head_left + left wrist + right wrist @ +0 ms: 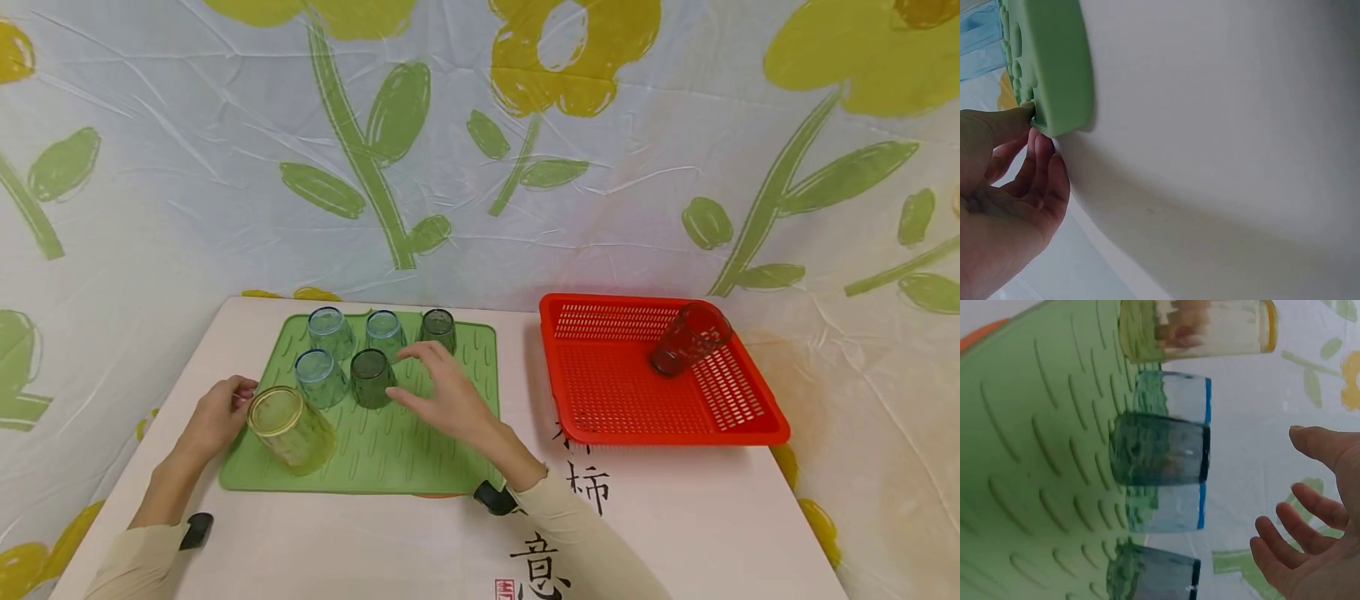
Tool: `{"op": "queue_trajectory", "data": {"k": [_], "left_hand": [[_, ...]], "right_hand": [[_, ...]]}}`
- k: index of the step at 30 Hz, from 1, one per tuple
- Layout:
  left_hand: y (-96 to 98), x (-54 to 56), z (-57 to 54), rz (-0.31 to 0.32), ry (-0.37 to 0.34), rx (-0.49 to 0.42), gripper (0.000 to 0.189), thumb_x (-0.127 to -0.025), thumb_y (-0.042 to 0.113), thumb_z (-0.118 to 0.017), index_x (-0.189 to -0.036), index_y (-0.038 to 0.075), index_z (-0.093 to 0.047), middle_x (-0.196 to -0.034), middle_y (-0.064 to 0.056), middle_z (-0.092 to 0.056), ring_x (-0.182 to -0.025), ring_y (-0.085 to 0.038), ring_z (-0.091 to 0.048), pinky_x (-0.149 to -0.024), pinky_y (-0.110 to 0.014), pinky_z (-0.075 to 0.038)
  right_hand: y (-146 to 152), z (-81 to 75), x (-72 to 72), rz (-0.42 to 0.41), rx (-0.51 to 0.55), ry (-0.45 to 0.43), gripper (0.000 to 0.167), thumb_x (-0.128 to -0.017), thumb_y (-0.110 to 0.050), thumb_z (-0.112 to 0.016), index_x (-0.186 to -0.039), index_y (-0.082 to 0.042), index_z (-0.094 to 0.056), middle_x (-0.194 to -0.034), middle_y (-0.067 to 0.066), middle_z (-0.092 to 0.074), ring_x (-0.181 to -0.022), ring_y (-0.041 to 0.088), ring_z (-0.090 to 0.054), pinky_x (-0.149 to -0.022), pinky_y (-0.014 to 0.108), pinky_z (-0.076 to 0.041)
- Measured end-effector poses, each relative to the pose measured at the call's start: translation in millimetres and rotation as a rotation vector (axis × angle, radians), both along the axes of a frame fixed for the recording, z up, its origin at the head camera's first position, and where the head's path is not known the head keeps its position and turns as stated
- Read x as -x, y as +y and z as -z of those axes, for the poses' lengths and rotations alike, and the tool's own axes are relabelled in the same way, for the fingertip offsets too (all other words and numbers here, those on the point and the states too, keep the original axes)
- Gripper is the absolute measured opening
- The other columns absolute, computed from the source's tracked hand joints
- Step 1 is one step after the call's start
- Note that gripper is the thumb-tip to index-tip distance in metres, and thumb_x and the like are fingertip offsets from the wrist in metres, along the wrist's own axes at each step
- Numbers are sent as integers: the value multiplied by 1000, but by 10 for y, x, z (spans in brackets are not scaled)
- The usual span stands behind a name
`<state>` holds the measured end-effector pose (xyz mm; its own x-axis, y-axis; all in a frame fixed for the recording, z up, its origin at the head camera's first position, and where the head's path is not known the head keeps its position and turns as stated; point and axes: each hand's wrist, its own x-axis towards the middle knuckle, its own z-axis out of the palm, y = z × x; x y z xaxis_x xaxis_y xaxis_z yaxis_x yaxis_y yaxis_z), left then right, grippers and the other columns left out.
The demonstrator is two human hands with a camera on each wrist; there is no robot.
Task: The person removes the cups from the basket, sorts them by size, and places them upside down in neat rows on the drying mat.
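A ribbed green drying mat (405,450) lies on the table, and my left hand (213,421) pinches its left edge. In the left wrist view, the thumb (1013,122) is on top of the mat's rim (1063,69), with curled fingers at its underside. My right hand (450,400) hovers over the mat with thumb and fingers spread and nothing between them. Just left of its fingertips stands a dark grey glass (372,383); another grey glass (438,329) is behind. Three blue glasses (321,383) and a taller yellow glass (292,433) stand there too.
To the right, a red perforated basket (600,429) holds a clear glass (686,337) leaning against its side. Black characters (588,487) mark the pale tabletop (360,542). A flower-printed cloth (622,208) hangs behind the table.
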<state>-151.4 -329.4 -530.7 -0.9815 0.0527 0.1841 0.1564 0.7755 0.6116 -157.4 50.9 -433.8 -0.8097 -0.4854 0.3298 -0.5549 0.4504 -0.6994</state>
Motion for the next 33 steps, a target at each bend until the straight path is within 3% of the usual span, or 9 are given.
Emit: {"op": "queue_trajectory", "data": {"k": [9,20,33], "left_hand": [[-6,-5,10,-4,3,3,18,-90,-17,-59,-108,-18,-60,-91,-22,-60,-79,-24,-55,-64,-20,-43],[-10,-26,10,-2,8,13,19,-90,-17,-60,-109,-17,-59,-92,-21,-60,-82,-30,-58,-66,-24,-46],[-12,-9,0,8,6,-1,18,-91,-15,-59,-109,-18,-59,-93,-23,-59,-82,-28,-57,-65,-22,-46]], "right_hand": [[282,-143,79,24,-9,25,41,-93,-21,-80,-127,-6,-62,-131,6,-58,-121,23,-58,-103,46,-50],[665,-346,306,77,-56,244,32,-90,-16,-81,-115,0,-68,-116,10,-66,-112,25,-63,-100,40,-51],[1263,-590,466,193,-86,197,37,-91,-15,-81,-120,0,-66,-122,13,-65,-119,30,-58,-104,46,-47]]}}
